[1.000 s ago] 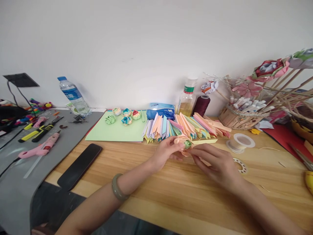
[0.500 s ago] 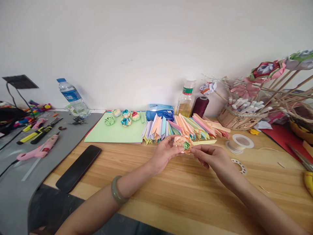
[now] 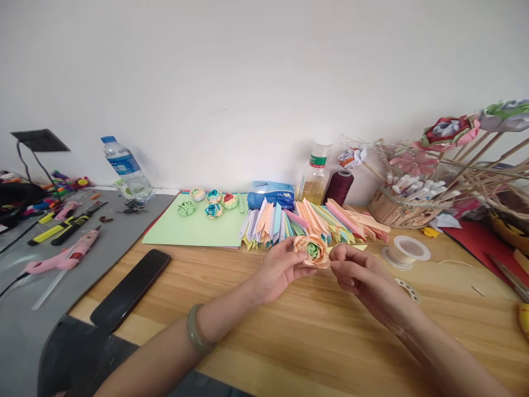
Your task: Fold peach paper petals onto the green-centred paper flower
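My left hand is closed round the left side of a paper flower with peach outer petals and a green centre, which faces me. At the flower's right edge, my right hand has its thumb and forefinger pinched together. Whatever lies between those fingertips is too small to make out. Behind the hands lie folded paper strips in several pastel colours. A spool of pale thread or wire stands right of my right hand, with a flat ring with holes partly behind that wrist.
Several small paper flowers rest on green paper. A phone lies front left, beyond it a pink glue gun on a grey mat. Bottles and maroon thread line the wall. A basket stands right.
The peach flower has turned so its green centre faces me more fully. My right hand's fingertips have shifted slightly right, off the petals to the flower's edge. The view tilted slightly.
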`<action>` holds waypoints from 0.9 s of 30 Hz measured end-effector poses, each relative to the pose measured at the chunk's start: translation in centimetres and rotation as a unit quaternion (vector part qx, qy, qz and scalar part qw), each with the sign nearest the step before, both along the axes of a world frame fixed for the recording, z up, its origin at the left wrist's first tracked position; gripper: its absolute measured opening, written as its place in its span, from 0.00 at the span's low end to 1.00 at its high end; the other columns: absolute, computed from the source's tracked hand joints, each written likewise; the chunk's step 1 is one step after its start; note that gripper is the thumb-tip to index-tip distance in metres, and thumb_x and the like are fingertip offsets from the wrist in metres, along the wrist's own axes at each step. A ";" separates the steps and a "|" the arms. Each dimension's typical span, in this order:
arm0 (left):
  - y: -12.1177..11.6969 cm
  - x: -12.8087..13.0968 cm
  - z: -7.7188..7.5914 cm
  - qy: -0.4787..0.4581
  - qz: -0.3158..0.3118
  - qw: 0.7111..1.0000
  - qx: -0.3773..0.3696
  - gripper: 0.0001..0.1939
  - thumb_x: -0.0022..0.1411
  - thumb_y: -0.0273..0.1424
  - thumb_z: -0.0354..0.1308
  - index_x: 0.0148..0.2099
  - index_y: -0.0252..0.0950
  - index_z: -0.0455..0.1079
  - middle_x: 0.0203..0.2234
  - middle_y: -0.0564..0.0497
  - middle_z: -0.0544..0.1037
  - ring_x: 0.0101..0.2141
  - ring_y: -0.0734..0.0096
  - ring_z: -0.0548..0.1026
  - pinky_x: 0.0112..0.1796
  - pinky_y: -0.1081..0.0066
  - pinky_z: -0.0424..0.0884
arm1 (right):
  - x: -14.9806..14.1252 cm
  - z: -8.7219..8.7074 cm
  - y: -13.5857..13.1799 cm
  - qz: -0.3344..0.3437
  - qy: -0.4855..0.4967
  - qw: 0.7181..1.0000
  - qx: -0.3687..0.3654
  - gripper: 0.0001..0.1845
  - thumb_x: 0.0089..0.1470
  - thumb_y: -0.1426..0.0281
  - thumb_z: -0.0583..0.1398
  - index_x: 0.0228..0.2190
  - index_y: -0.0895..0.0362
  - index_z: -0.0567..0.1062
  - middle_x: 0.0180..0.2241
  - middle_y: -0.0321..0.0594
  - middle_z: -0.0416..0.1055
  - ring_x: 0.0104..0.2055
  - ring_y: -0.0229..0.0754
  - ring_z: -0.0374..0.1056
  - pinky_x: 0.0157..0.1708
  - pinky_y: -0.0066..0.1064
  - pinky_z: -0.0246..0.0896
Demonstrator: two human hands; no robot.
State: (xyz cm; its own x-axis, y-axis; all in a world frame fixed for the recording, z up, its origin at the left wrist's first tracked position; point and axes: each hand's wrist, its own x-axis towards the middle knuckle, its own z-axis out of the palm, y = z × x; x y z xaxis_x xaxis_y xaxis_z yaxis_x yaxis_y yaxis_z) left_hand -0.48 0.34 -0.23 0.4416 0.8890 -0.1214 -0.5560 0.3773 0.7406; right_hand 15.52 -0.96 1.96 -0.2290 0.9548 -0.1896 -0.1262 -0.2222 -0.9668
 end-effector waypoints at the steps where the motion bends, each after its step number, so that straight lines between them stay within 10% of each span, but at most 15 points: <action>1: 0.0 0.0 0.0 0.001 0.003 1.000 0.000 0.13 0.50 0.24 0.57 0.40 0.32 0.64 0.36 0.48 0.72 0.36 0.73 0.72 0.38 0.72 0.68 | 0.1 0.0 0.1 -0.001 0.012 1.000 -0.001 0.12 0.40 0.67 0.62 0.19 0.57 0.63 0.14 0.26 0.52 0.17 0.30 0.44 0.16 0.23 0.37; 13: 0.1 -0.1 -0.3 -0.001 -0.003 1.000 -0.005 0.16 0.46 0.21 0.58 0.40 0.33 0.65 0.35 0.49 0.73 0.33 0.74 0.72 0.37 0.72 0.68 | 0.3 -0.1 0.1 0.036 -0.078 0.996 -0.005 0.07 0.41 0.66 0.58 0.21 0.59 0.70 0.20 0.34 0.64 0.20 0.32 0.55 0.18 0.24 0.47; 17: 0.1 -0.2 -0.3 0.003 -0.014 1.000 -0.010 0.17 0.46 0.22 0.58 0.41 0.33 0.65 0.35 0.48 0.73 0.33 0.71 0.73 0.35 0.70 0.69 | 0.4 -0.2 0.0 -0.019 -0.152 0.983 0.099 0.08 0.44 0.67 0.56 0.19 0.57 0.66 0.18 0.31 0.59 0.19 0.33 0.54 0.17 0.24 0.49; 27: 0.0 -0.2 -0.1 0.033 -0.053 0.998 0.023 0.25 0.47 0.23 0.56 0.50 0.37 0.61 0.39 0.45 0.73 0.34 0.66 0.74 0.32 0.71 0.69 | 0.7 -1.3 -0.5 -0.105 -0.380 0.794 0.463 0.06 0.50 0.72 0.57 0.33 0.57 0.71 0.21 0.34 0.63 0.20 0.33 0.57 0.18 0.25 0.55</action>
State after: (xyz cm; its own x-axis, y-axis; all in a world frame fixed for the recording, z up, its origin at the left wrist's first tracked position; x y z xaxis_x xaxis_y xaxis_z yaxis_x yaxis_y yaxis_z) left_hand -0.66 0.37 -0.29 0.5264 0.8426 -0.1140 -0.4638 0.3969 0.7921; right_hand 16.26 -1.49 0.62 -0.2021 0.7672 0.6087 0.6322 0.5769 -0.5172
